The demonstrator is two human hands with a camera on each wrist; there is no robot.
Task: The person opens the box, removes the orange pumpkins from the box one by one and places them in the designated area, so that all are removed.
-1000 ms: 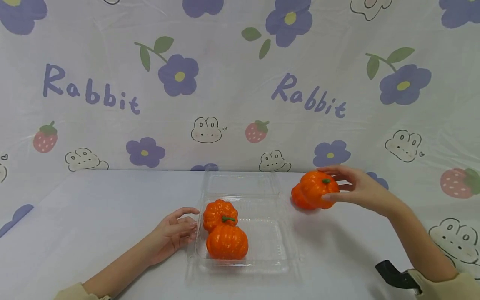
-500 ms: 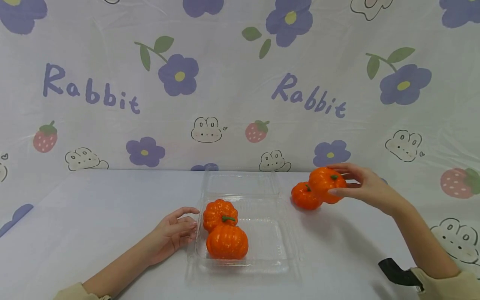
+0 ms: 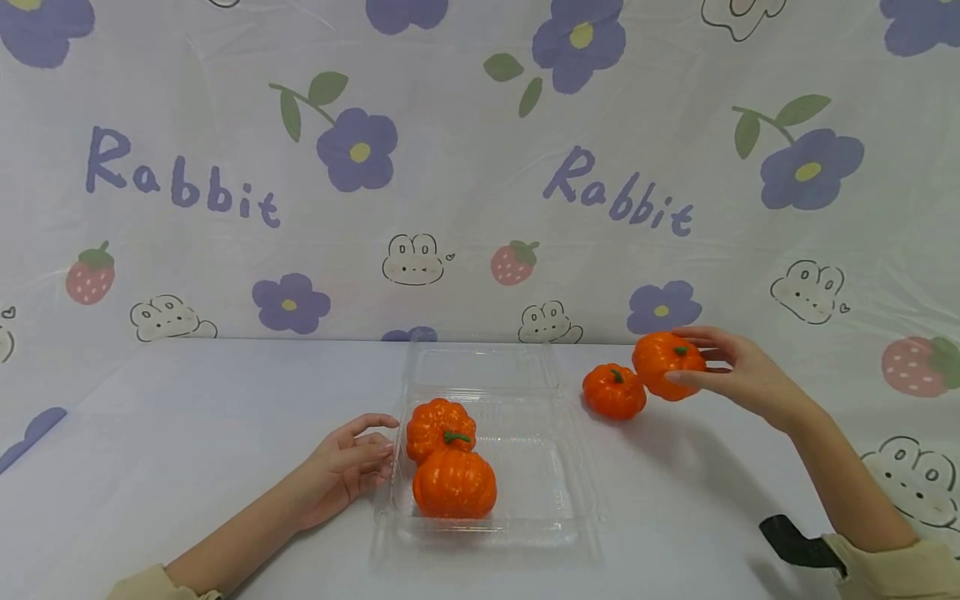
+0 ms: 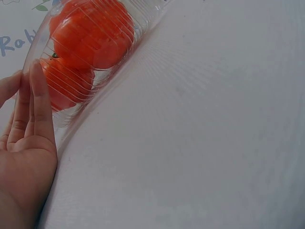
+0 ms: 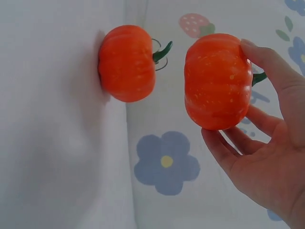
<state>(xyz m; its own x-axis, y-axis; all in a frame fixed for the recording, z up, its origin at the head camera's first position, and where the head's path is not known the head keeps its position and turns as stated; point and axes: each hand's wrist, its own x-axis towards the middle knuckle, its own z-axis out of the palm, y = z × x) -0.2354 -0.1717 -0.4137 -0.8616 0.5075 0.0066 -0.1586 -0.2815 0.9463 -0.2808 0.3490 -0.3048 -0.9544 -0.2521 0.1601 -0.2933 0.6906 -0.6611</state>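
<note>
Holding pumpkin (image 3: 662,367), right grip (image 3: 742,382); second pumpkin (image 3: 613,395) between it and clear container (image 3: 528,475).

Place: a dressed-up tabletop spot — from here I can't tell what room.
Backdrop (image 3: 465,183): lightly creased pale sheet, printed with purple flowers (image 3: 356,151), strawberries (image 3: 91,275), bunnies (image 3: 414,262) and the word "Rabbit".
Table (image 3: 225,392): plain white top, running back to meet that sheet.
</note>
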